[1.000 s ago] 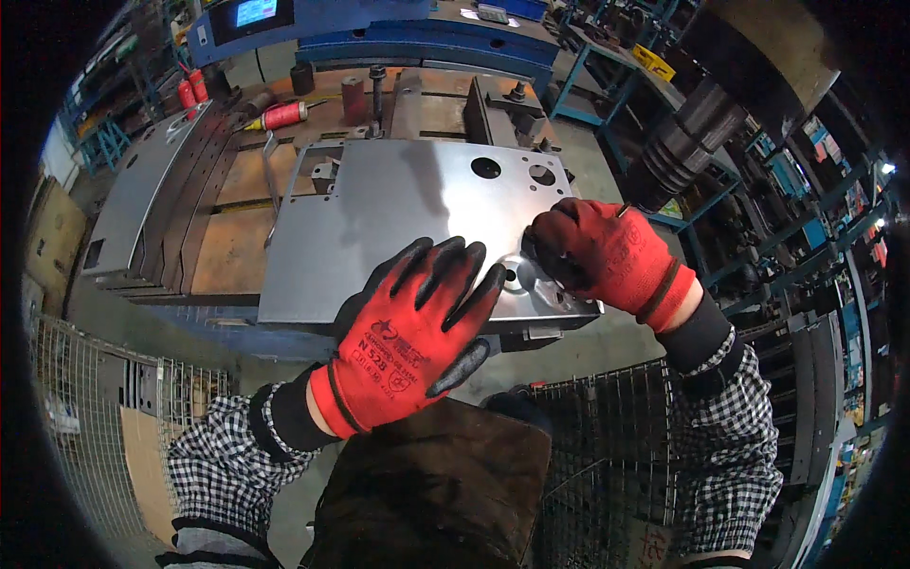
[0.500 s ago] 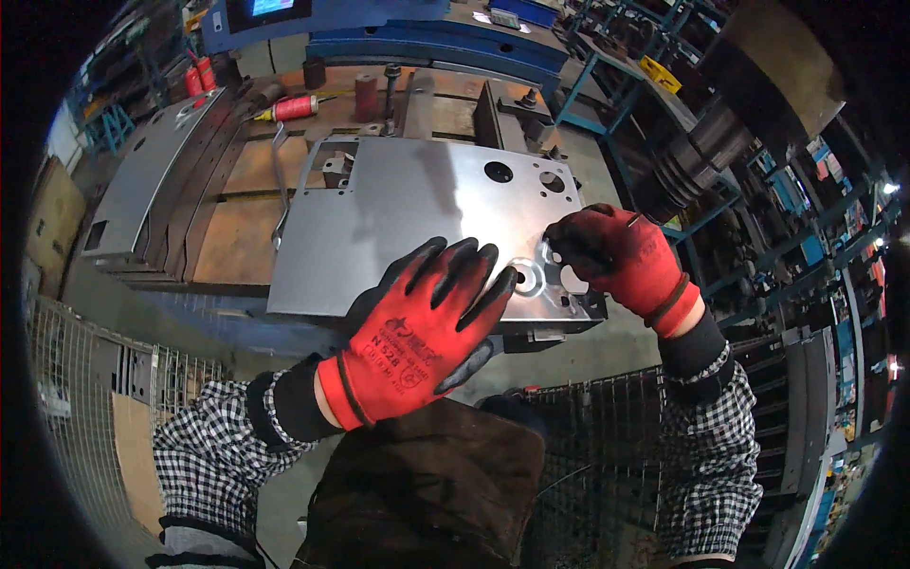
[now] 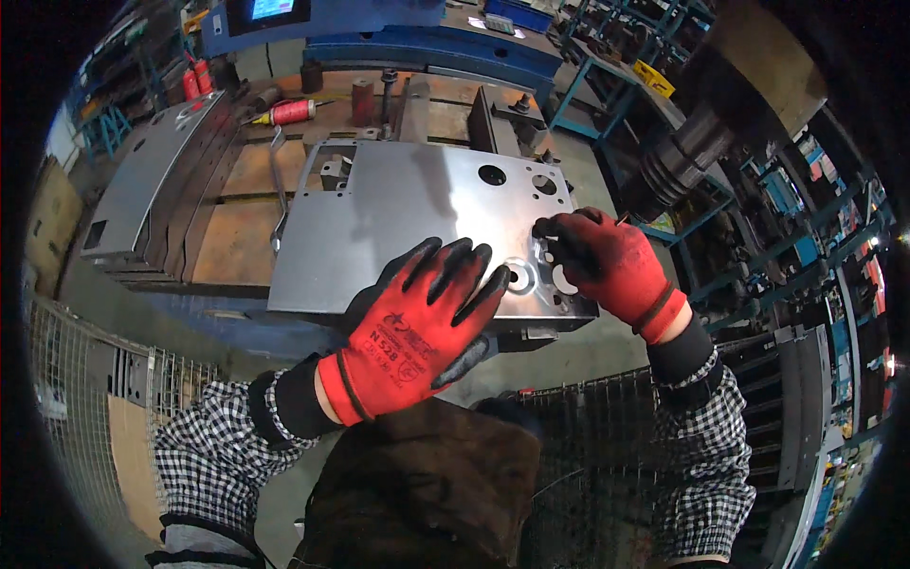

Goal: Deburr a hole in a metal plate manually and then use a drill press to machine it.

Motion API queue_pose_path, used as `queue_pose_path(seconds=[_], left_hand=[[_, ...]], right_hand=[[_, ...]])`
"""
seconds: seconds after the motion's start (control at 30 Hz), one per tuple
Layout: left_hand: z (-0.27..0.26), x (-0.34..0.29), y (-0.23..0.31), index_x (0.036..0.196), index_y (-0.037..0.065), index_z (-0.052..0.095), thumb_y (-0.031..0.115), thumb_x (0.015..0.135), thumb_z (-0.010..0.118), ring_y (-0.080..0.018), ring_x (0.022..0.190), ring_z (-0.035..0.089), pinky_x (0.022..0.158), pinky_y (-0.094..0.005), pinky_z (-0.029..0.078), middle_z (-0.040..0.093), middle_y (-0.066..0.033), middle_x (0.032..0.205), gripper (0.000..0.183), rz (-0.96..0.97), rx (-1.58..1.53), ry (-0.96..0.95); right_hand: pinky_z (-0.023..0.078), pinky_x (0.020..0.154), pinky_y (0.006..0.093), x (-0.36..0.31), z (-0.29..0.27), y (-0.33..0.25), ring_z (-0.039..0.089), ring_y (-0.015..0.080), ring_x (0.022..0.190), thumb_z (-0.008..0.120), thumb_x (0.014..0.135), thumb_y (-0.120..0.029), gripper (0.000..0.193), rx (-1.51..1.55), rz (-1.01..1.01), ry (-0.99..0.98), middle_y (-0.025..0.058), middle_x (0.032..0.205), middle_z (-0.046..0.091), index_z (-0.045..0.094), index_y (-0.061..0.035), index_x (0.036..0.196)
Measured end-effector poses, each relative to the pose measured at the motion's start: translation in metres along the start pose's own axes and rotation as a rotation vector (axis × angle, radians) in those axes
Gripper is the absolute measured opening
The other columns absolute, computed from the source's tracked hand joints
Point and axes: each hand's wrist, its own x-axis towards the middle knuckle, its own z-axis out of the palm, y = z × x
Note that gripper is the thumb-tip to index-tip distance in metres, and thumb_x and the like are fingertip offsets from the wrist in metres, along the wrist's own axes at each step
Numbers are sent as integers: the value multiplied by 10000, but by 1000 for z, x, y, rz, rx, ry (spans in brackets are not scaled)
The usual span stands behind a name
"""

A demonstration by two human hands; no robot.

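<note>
A flat silver sheet-metal panel (image 3: pixel 327 251) lies in front of me, with a rectangular cutout at its far left and several round holes along its right side. My left hand (image 3: pixel 412 337), in a red glove with black fingertips, rests over the panel's near edge. Its fingers are stretched out and slightly spread, holding nothing. My right hand (image 3: pixel 611 270), gloved alike, is at the panel's right edge beside the holes. Its fingers are curled and pressed together over the panel; what they hold, if anything, is hidden.
On the left sits a stack of bent metal panels (image 3: pixel 156 194). Behind my panel, a red bottle (image 3: pixel 289 112) lies on the worktable near a dark upright bolt (image 3: pixel 389 95). A heavy machine spindle (image 3: pixel 687 156) hangs at the right. Wire mesh (image 3: pixel 90 408) stands at the lower left.
The right hand has shifted slightly left and up along the panel's right edge, its fingers still curled. My left hand stays nearly in place; the view has turned slightly.
</note>
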Motion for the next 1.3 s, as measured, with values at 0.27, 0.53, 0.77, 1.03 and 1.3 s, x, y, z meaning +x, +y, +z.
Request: queue_pose_path(seconds=[0.27, 0.53, 0.77, 1.03, 1.3], left_hand=[[0, 0, 0, 1523, 71, 555, 400, 939, 718, -460, 1423, 492, 1231, -575, 356, 482, -229, 1603, 690, 0, -10, 53], [0, 2, 0, 1476, 66, 594, 376, 945, 720, -456, 1412, 501, 1226, -570, 363, 511, -222, 1576, 628, -8, -44, 44], [-1, 1, 2, 1499, 71, 578, 409, 954, 693, -456, 1431, 486, 1236, -577, 346, 488, -225, 1597, 652, 0, -32, 74], [0, -2, 1, 1539, 60, 539, 407, 955, 681, -459, 1443, 474, 1243, -584, 335, 477, -229, 1606, 694, -10, -47, 43], [1, -1, 4, 1543, 66, 538, 412, 940, 693, -445, 1452, 476, 1241, -576, 342, 475, -220, 1616, 712, -16, -40, 35]], right_hand=[[588, 737, 455, -6, -2, -12, 720, 351, 879, 723, 827, -97, 369, -297, -47, -134, 132, 1008, 697, 690, -157, 1189], [603, 706, 470, 10, 10, -21, 739, 358, 896, 656, 893, -100, 209, -513, 7, -177, 156, 1005, 692, 646, -99, 1102], [606, 760, 454, -3, -1, -18, 751, 358, 907, 671, 900, -65, 288, -262, 114, -148, 157, 1055, 718, 677, -65, 1187], [582, 865, 328, -17, -4, 37, 704, 112, 961, 654, 976, -20, 318, 671, 476, 110, 96, 1071, 792, 734, -25, 1283], [570, 837, 447, -21, -8, 32, 724, 368, 938, 706, 902, -48, 480, 91, 39, -28, 170, 1043, 753, 692, -123, 1376]])
